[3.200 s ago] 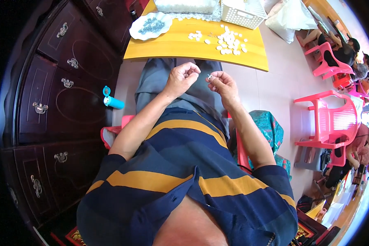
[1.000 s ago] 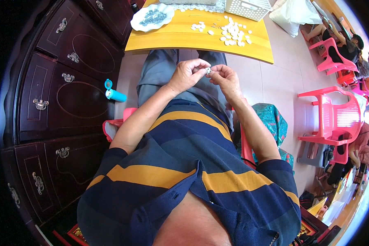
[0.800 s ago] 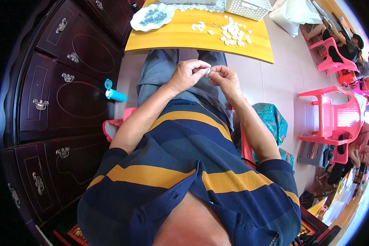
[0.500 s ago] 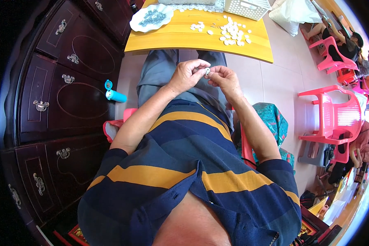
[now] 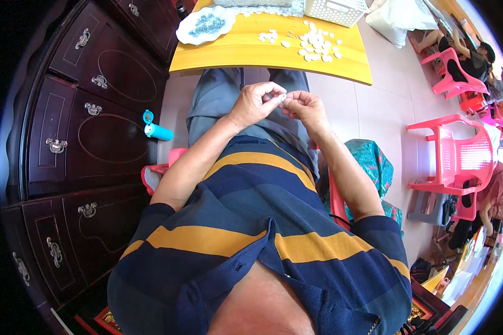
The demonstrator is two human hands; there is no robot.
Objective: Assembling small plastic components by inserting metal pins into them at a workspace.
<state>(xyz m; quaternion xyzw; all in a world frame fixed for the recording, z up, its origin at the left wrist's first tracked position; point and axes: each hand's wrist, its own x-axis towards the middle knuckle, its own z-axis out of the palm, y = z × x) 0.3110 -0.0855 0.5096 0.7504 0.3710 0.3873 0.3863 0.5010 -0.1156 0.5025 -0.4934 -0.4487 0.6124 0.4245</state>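
Over my lap, in front of the table edge, my left hand [image 5: 258, 103] and my right hand [image 5: 305, 110] meet at the fingertips. Between them is a small whitish piece [image 5: 283, 97], mostly covered by the fingers, so its exact kind cannot be made out. Both hands are closed in a pinch on it. Beyond them on the yellow wooden table [image 5: 235, 56] lies a spread of small white pieces [image 5: 316, 42]. A smaller group of white pieces [image 5: 269, 37] sits to its left. A scalloped white dish [image 5: 193, 37] at the table's left holds many small grey-blue parts [image 5: 209, 24].
A white perforated basket [image 5: 335, 12] stands at the table's far right, by a white sack [image 5: 399, 25]. Dark wooden cabinets [image 5: 112, 134] line the left, with a turquoise bottle [image 5: 161, 132] beside them. Pink plastic chairs [image 5: 450, 156] and several people are at right.
The fingertips have shifted slightly around the small whitish piece, which now shows less between them. Both arms stay nearly where they were.
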